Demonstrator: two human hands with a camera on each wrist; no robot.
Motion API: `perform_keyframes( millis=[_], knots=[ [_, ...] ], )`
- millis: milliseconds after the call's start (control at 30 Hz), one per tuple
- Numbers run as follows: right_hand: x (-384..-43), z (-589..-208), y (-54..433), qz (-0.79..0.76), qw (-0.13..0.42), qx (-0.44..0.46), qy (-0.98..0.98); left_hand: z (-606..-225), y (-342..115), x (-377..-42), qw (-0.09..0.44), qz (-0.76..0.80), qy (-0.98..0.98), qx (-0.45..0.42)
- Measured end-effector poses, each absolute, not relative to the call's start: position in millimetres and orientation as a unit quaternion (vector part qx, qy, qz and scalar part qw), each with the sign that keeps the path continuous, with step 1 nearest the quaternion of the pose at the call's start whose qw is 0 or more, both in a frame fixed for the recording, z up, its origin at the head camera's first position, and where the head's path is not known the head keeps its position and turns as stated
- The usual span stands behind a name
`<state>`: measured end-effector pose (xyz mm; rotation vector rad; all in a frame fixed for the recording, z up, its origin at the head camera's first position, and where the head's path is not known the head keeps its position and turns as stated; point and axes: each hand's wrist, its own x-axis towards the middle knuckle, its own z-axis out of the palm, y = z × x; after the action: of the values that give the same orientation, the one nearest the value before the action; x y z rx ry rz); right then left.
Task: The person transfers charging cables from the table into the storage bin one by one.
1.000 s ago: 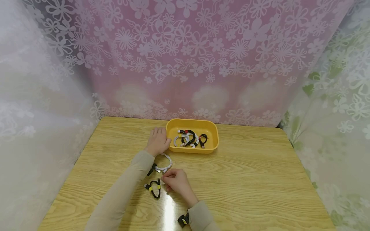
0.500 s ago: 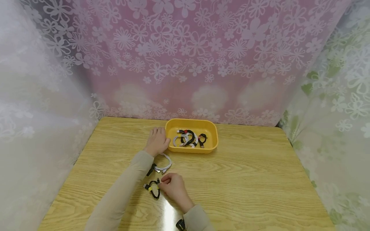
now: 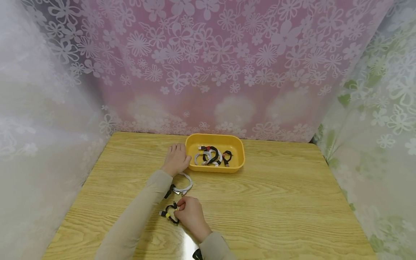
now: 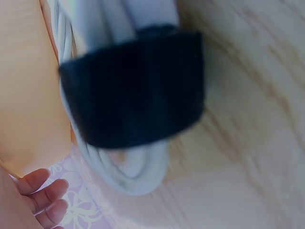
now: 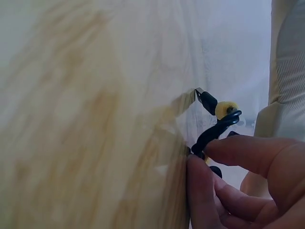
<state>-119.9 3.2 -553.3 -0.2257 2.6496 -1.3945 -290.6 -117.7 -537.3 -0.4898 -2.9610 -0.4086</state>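
My right hand pinches a short coiled black USB cable with yellow ties between thumb and fingertips, low over the wooden table. One plug of this cable, by a yellow tie, sticks out to the left of the hand in the head view. My left hand rests against the left side of the yellow bin, thumb at its rim and fingers relaxed along the outside. Below the left wrist lies a coiled white cable with a black strap, which looms large in the left wrist view.
Inside the bin lie several coiled cables, black and white, with red and yellow ties. The wooden table reaches back to a pink flowered curtain, with pale curtains at both sides.
My right hand has moved left and slightly down from beside the white cable to the black cable and taken hold of it, turning it a little. My left hand stays at the bin.
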Motion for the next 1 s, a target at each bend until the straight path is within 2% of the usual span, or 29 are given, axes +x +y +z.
perform_keyframes(
  millis=[533, 1000],
  knots=[
    [-119.3, -554.6, 3.6, -0.455, 0.062, -0.081, 0.885, -537.7, -117.9, -290.1, 0.06, -0.133, -0.976, -0.163],
    [-120.5, -548.4, 12.0, -0.541, 0.128, -0.06, 0.829, -534.7, -117.5, -290.2, 0.048, -0.134, -0.977, -0.159]
  ],
)
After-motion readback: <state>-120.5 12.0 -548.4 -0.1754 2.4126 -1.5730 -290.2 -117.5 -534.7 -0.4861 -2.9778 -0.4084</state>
